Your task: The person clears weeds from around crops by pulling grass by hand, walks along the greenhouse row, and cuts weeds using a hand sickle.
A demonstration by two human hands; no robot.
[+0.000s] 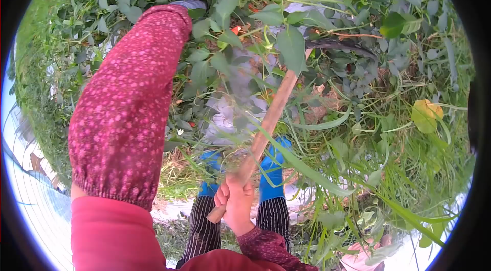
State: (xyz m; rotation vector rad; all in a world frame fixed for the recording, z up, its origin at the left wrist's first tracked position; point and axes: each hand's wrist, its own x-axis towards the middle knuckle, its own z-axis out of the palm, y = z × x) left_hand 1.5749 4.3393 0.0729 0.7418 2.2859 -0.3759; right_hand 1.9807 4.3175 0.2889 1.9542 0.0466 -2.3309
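My right hand, bare and low in the middle of the view, is closed around the wooden handle of a sickle. The handle slants up and to the right, and a dark curved blade continues from its far end among the leaves, partly hidden by a leaf. My left arm, in a dark red flowered sleeve, stretches far forward. At its end my left hand, in a greyish glove, reaches into green leafy plants. Leaves cover its fingers, so what it touches is hidden.
Small red fruits or pods show between the leaves. Pale sheeting lies on the soil. Tall grass grows on the right beside a yellow leaf. Blue boots stand below the handle.
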